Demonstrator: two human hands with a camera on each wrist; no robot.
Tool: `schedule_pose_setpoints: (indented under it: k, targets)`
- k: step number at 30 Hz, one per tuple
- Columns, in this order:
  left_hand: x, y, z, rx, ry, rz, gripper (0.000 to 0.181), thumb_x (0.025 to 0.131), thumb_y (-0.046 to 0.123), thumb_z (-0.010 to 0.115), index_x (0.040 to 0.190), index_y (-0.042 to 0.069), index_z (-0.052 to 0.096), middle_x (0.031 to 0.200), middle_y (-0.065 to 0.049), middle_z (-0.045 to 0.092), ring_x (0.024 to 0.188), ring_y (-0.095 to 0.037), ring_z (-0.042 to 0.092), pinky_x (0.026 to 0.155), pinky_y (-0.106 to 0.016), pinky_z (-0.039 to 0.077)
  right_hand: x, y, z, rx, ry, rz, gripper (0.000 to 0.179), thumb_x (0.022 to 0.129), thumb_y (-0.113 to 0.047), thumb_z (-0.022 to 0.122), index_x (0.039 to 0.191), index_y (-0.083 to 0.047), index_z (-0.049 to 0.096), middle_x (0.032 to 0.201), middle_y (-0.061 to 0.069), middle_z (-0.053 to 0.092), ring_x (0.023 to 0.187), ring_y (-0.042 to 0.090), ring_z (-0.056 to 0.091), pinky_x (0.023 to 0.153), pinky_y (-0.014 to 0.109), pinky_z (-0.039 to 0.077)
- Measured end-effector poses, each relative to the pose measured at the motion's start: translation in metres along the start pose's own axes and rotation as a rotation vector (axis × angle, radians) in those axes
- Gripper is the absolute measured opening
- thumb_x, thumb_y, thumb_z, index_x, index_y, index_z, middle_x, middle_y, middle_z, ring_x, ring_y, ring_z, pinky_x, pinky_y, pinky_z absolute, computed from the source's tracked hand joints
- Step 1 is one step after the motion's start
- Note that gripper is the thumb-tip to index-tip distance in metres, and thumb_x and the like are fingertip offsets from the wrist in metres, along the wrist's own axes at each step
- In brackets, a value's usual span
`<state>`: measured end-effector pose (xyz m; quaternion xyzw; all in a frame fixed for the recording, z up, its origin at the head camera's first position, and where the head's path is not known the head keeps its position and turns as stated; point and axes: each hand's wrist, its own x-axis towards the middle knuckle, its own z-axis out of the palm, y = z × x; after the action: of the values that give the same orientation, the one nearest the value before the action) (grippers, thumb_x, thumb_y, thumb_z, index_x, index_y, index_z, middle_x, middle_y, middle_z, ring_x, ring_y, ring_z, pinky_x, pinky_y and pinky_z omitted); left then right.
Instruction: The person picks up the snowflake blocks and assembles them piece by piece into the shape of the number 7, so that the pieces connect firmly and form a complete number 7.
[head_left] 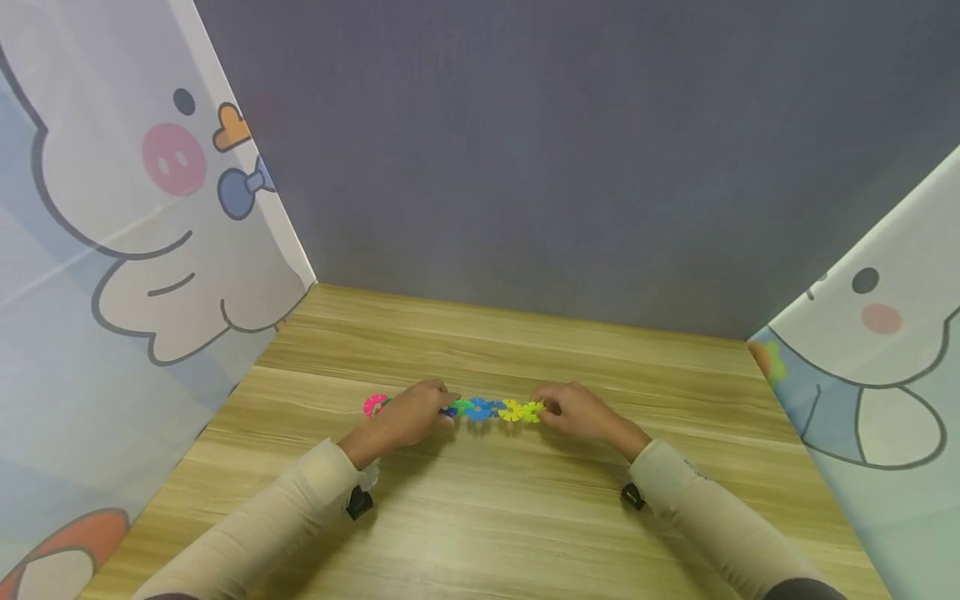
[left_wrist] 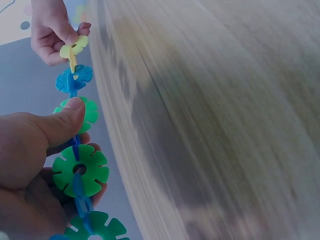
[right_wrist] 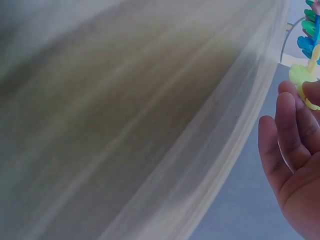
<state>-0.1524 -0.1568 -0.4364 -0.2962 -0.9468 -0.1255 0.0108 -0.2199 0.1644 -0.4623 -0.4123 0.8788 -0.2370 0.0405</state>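
Observation:
A chain of flower-shaped, slotted plastic discs point(head_left: 478, 409) stretches sideways between both hands, held above the table with its shadow below. Its left end has a pink disc point(head_left: 375, 405); blue and green ones follow, then yellow ones point(head_left: 512, 410) at the right. My left hand point(head_left: 408, 414) grips the chain around its green and blue part, thumb over a green disc point(left_wrist: 91, 111). Another green disc point(left_wrist: 97, 167) shows beside the left fingers. With thumb and fingers, my right hand point(head_left: 581, 411) pinches the yellow end disc point(right_wrist: 300, 75). Part of the chain is hidden behind the left hand.
The wood-grain table point(head_left: 480, 517) lies beneath both hands. A dark grey panel point(head_left: 525, 167) rises at its back edge. Cartoon-printed panels stand at the left point(head_left: 225, 275) and right point(head_left: 900, 367).

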Motion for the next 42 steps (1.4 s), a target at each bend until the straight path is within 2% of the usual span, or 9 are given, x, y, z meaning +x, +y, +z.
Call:
schedule_pose_setpoints:
  k: [7, 13, 19, 24, 28, 36, 42]
  targets:
    - [0.000, 0.001, 0.002, -0.012, 0.002, 0.018, 0.045, 0.095, 0.020, 0.073, 0.130, -0.006, 0.065, 0.112, -0.016, 0.070, 0.099, -0.025, 0.068, 0.084, -0.035, 0.062, 0.000, -0.003, 0.004, -0.030, 0.067, -0.061, 0.009, 0.097, -0.015, 0.069, 0.104, -0.014, 0.074, 0.066, -0.011, 0.056, 0.055, -0.004, 0.037, 0.051, 0.016, 0.037]
    - [0.001, 0.001, 0.005, -0.040, 0.051, 0.022, 0.043, 0.095, 0.016, 0.072, 0.129, -0.008, 0.064, 0.114, -0.019, 0.069, 0.103, -0.029, 0.067, 0.085, -0.037, 0.062, 0.000, -0.006, 0.005, -0.056, 0.110, -0.095, 0.009, 0.097, -0.016, 0.070, 0.101, -0.012, 0.076, 0.072, -0.006, 0.067, 0.058, -0.006, 0.041, 0.053, 0.015, 0.041]
    - [0.001, 0.001, 0.006, -0.040, 0.079, 0.024, 0.043, 0.094, 0.015, 0.073, 0.128, -0.010, 0.064, 0.114, -0.020, 0.069, 0.104, -0.029, 0.067, 0.084, -0.035, 0.062, -0.001, -0.009, 0.006, -0.058, 0.143, -0.112, 0.009, 0.096, -0.014, 0.070, 0.100, -0.010, 0.076, 0.073, -0.007, 0.067, 0.058, -0.007, 0.041, 0.052, 0.014, 0.041]
    - [0.002, 0.003, 0.006, -0.044, 0.067, 0.018, 0.045, 0.095, 0.017, 0.071, 0.129, -0.011, 0.063, 0.113, -0.020, 0.069, 0.104, -0.029, 0.066, 0.086, -0.036, 0.062, -0.001, -0.009, 0.008, -0.084, 0.199, -0.131, 0.006, 0.094, -0.011, 0.071, 0.097, -0.007, 0.075, 0.068, -0.005, 0.063, 0.058, -0.006, 0.040, 0.051, 0.013, 0.039]
    - [0.004, 0.005, 0.007, -0.036, 0.051, 0.018, 0.046, 0.096, 0.019, 0.070, 0.130, -0.010, 0.062, 0.115, -0.020, 0.069, 0.107, -0.030, 0.066, 0.088, -0.038, 0.061, -0.001, -0.008, 0.009, -0.094, 0.215, -0.121, 0.006, 0.093, -0.011, 0.072, 0.096, -0.006, 0.075, 0.066, -0.005, 0.062, 0.058, -0.005, 0.040, 0.051, 0.013, 0.039]
    - [0.010, 0.006, 0.010, 0.021, 0.039, 0.092, 0.043, 0.096, 0.018, 0.070, 0.129, -0.010, 0.064, 0.113, -0.020, 0.068, 0.103, -0.029, 0.066, 0.086, -0.037, 0.061, -0.007, -0.003, 0.011, -0.124, 0.227, -0.137, 0.006, 0.092, -0.011, 0.074, 0.087, -0.009, 0.073, 0.068, -0.004, 0.065, 0.059, -0.005, 0.041, 0.051, 0.013, 0.040]
    - [0.013, 0.004, 0.004, -0.027, 0.001, 0.058, 0.045, 0.097, 0.018, 0.070, 0.133, -0.008, 0.062, 0.116, -0.019, 0.067, 0.101, -0.026, 0.068, 0.083, -0.034, 0.062, -0.010, -0.009, 0.009, -0.112, 0.238, -0.110, 0.005, 0.093, -0.013, 0.074, 0.090, -0.009, 0.074, 0.065, -0.007, 0.061, 0.058, -0.005, 0.039, 0.051, 0.013, 0.038]
